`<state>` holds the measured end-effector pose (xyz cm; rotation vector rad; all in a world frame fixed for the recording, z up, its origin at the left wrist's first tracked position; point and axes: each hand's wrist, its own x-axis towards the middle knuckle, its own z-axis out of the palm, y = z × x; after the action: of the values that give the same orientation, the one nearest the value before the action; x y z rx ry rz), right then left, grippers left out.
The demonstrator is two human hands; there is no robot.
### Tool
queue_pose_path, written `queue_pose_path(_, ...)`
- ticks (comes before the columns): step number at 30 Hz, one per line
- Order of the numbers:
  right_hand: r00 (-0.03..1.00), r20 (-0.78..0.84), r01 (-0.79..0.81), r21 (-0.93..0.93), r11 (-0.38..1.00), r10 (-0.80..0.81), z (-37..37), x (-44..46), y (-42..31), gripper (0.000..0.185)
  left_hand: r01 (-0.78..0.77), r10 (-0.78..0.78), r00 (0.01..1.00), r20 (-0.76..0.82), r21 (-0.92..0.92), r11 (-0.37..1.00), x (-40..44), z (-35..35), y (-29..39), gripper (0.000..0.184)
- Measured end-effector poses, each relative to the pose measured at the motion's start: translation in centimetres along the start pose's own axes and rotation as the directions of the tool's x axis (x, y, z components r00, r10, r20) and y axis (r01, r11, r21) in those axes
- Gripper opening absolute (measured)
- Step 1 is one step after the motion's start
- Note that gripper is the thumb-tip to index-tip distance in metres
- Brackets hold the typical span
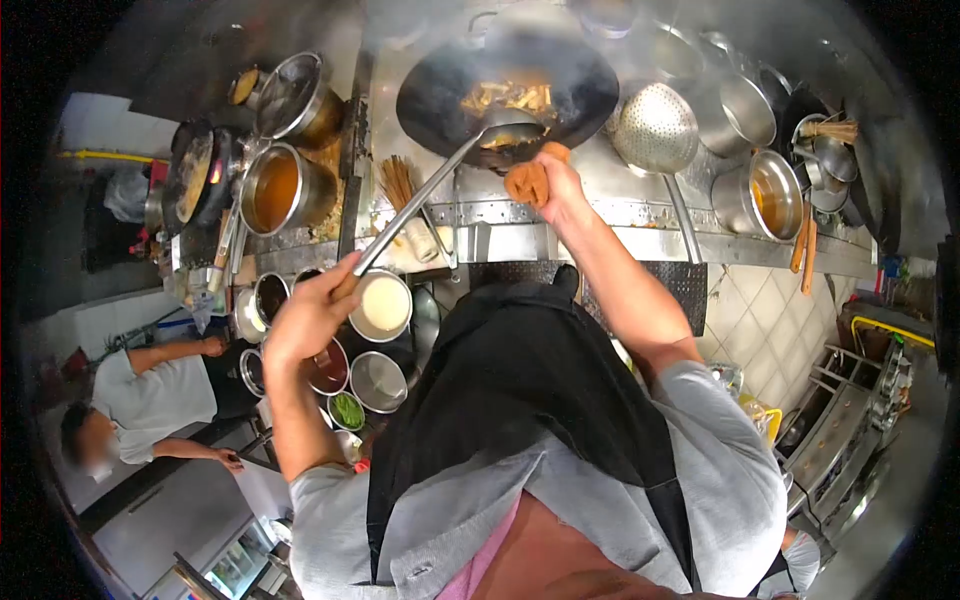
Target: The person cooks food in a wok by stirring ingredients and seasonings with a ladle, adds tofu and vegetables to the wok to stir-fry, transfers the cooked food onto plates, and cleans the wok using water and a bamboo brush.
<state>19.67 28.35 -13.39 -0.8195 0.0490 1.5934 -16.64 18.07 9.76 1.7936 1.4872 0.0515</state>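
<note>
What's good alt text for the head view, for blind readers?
A left hand holds a ladle over a dark wok of browned food, while the right hand grips an orange cloth at the wok's near edge. A strainer lies to the right; metal containers stand near the left hand, with another person farther left.

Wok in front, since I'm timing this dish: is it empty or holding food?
Holding food: browned pieces show inside the wok, by the ladle.

We note strong fisheye bend, black corners; fairly bright overall, glare on the steel tabletop (490,193), haze softening the wok (425,95) top.
</note>
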Motion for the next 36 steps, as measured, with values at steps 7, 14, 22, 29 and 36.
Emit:
queue_pose_path(7,0.999,-0.018,-0.035,-0.177,0.984,0.032,-1.8,-3.2,3.0,0.026,-0.032,0.07,0.986,-0.154,0.235,0.971,8.3,6.9,-0.6,0.056)
queue_pose_path(14,0.997,-0.027,-0.075,-0.161,0.984,0.072,-3.7,-9.5,2.2,0.025,-0.067,0.072,0.977,-0.203,0.032,0.997,1.2,5.5,0.6,0.059)
queue_pose_path(22,0.998,-0.066,-0.03,-0.298,0.954,0.011,-3.5,-5.6,2.5,0.023,0.007,0.07,0.979,-0.194,0.368,0.93,7.0,10.2,2.3,0.054)
queue_pose_path(29,0.999,-0.028,-0.04,-0.205,0.978,0.035,-2.5,-3.9,0.2,0.035,0.043,-0.042,0.989,-0.14,0.002,0.999,-0.1,3.2,2.7,0.061)
queue_pose_path(36,0.997,-0.018,-0.077,-0.176,0.981,0.075,-3.8,5.8,0.7,0.023,0.017,0.06,0.953,-0.298,0.249,0.968,13.4,5.4,2.5,0.051)
